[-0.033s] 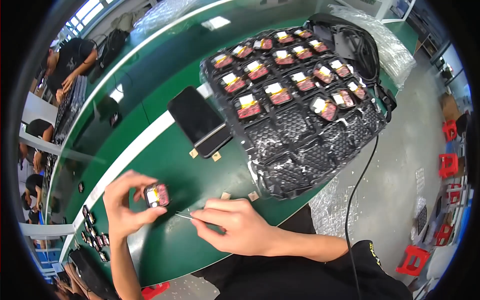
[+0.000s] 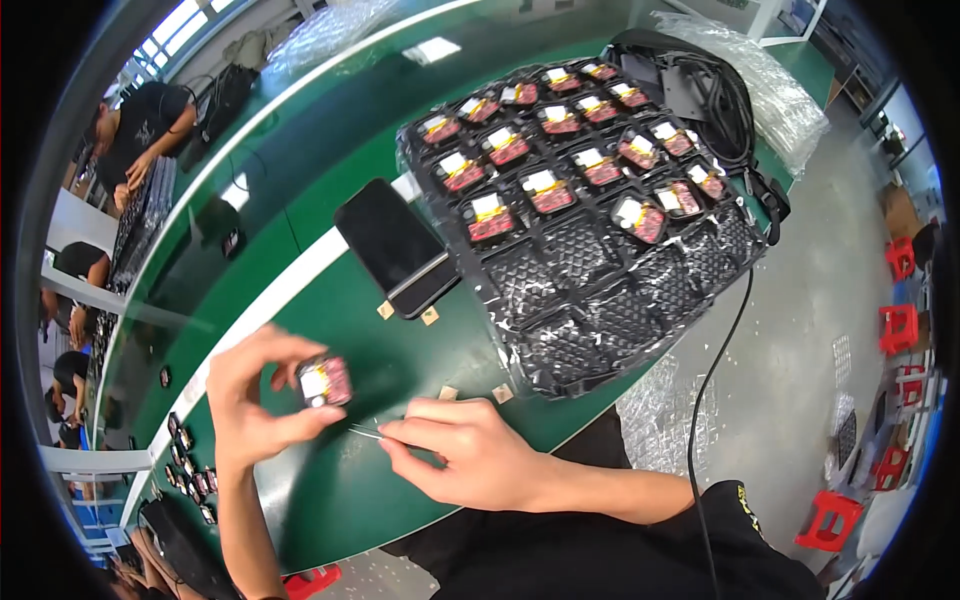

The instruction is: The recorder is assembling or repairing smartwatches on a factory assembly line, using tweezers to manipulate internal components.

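My left hand (image 2: 265, 400) is closed on a small electronic module (image 2: 325, 382) in a black square casing, held between thumb and fingers above the green table. Its upturned side shows a white patch and a reddish circuit board. Just right of it, my right hand (image 2: 465, 450) pinches a pair of thin metal tweezers (image 2: 365, 431). The tweezer tips point left toward the module and stand apart from it. Beyond my hands, a black plastic tray (image 2: 570, 345) holds rows of similar modules (image 2: 490, 215) in its far pockets; its nearer pockets hold none.
A dark smartphone (image 2: 392, 245) lies left of the tray, with small tan squares (image 2: 430, 316) near it. Several loose modules (image 2: 185, 455) sit at the table's left. A black bag (image 2: 690, 90) lies behind the tray. A black cable (image 2: 715, 370) hangs at the right. People work at far left.
My left hand has shifted slightly to the right with the module, whose face has turned a little. The right hand and tweezers have barely moved.
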Tool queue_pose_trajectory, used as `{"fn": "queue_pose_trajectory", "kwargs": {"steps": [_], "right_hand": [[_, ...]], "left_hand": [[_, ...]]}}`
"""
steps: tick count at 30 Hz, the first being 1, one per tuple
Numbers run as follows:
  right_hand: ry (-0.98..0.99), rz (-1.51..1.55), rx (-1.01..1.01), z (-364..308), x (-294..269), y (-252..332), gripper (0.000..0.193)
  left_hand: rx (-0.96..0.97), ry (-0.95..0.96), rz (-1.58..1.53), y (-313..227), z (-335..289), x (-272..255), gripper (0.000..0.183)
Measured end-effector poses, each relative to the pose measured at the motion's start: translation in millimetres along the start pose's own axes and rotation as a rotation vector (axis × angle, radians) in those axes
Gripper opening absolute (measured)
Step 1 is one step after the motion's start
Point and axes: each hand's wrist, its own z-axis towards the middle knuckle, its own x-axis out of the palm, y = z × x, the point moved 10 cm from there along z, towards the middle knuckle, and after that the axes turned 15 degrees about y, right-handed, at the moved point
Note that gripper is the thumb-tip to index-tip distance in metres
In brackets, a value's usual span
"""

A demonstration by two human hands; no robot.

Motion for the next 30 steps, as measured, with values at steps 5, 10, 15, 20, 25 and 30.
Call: {"fn": "queue_pose_trajectory", "kwargs": {"steps": [5, 10, 15, 20, 25, 30], "right_hand": [[-0.002, -0.069, -0.039, 0, -7, 1, 0.012], [0.010, -0.065, -0.072, 4, -2, 3, 0.015], [0.022, -0.073, -0.007, 3, -1, -3, 0.014], [0.096, -0.022, 0.058, 4, -2, -3, 0.013], [0.146, -0.067, 0.049, 10, 6, 8, 0.015], [0.108, -0.071, 0.111, 7, 4, 0, 0.014]], "left_hand": [[0.382, 0.259, 0.172, -117, 151, 48, 0.048], [0.523, 0.414, 0.252, -121, 194, 91, 0.050], [0.412, 0.289, 0.119, -84, 172, 55, 0.042], [-0.097, 0.029, 0.732, 62, 117, -40, 0.039], [-0.441, -0.105, 0.555, 200, 35, -109, 0.055], [-0.294, -0.209, 0.479, 210, 52, -109, 0.046]]}}
